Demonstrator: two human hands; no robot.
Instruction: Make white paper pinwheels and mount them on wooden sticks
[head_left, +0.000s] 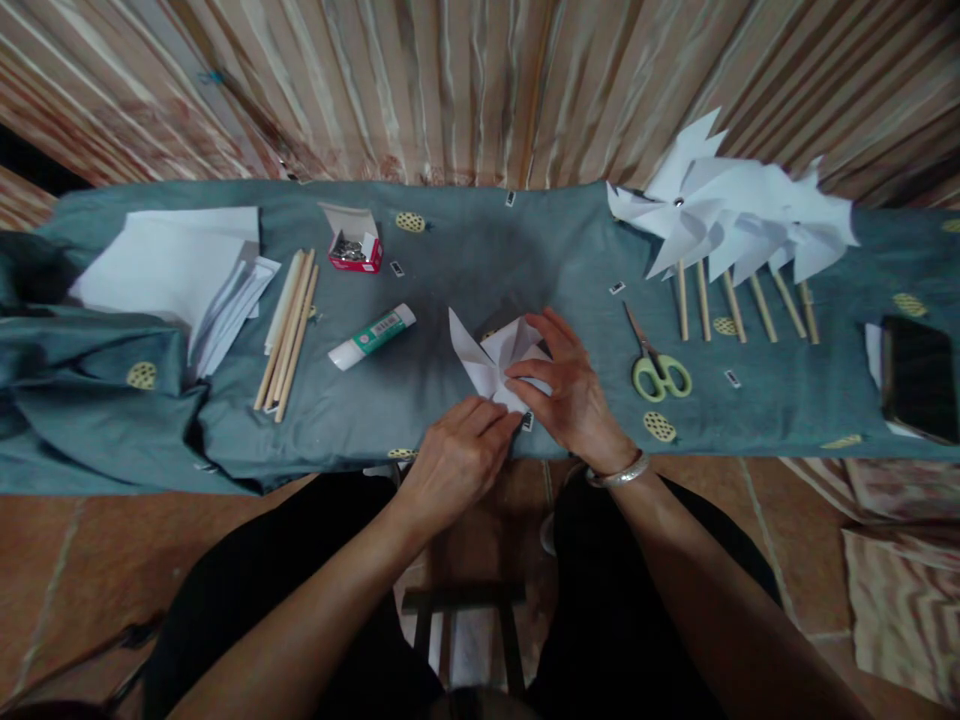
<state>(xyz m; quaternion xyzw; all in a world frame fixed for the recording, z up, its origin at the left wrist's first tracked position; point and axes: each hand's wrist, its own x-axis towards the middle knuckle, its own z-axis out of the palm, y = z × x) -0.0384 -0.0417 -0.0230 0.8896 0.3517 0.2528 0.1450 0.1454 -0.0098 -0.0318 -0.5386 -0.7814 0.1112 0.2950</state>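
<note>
A white paper pinwheel (472, 356) without a stick lies near the front edge of the cloth, between my two hands. My left hand (461, 450) pinches its near edge, with the fingers closed on the paper. From the right, my right hand (574, 395) grips a folded blade, thumb and fingers pressing near the pinwheel's centre. The fingers cover part of the paper there. A glue stick (373, 337) with a green label lies to the left. Green-handled scissors (654, 365) rest to the right, blades slightly apart.
Several finished pinwheels (709, 210) on wooden sticks lie at the back right. A phone (919, 378) sits at the right end. Leftward are an open red box (355, 250) of small metal pieces, wooden sticks (289, 335) and white paper sheets (172, 260). A striped curtain (480, 95) hangs behind.
</note>
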